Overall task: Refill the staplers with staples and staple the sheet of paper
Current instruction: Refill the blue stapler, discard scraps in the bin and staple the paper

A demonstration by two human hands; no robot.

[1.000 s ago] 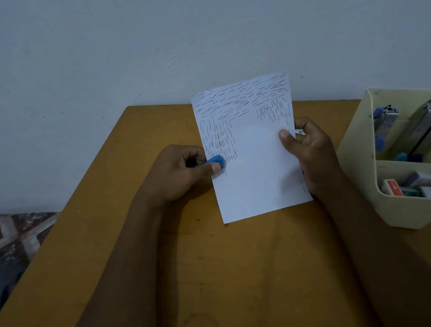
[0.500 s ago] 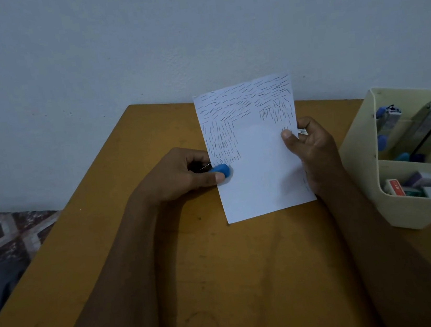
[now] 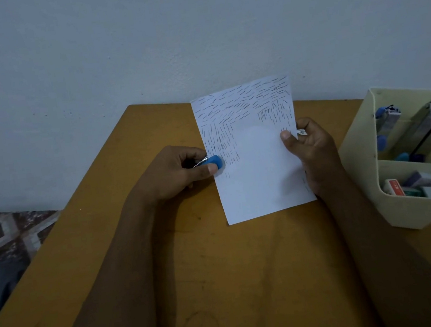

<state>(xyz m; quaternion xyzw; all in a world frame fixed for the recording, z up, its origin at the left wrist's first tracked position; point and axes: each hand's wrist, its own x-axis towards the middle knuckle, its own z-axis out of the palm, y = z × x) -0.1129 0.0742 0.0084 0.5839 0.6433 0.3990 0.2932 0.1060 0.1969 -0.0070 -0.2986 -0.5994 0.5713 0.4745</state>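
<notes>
Now the stapler (image 3: 214, 161) sits a touch higher along the sheet's (image 3: 255, 163) left edge than half a second ago, and a sliver of its metal shows behind the blue nose. That suggests one squeeze is done and the left hand (image 3: 174, 174) is shifting to a fresh spot. Rows of staples already cover the top and left of the sheet, so the stapling step looks well along.

The left hand curls round the stapler, thumb on the blue nose. The right hand (image 3: 314, 150) pinches the sheet's right edge, thumb in front, fingers behind.

The stapler's long axis runs roughly left to right. Its nose points right over the paper edge, and its tail is hidden in the palm. The sheet is held over the middle of the table (image 3: 225, 285), long axis running away from the person, top edge raised toward the wall. A bin (image 3: 362, 185) with more staplers stands well to the right.
</notes>
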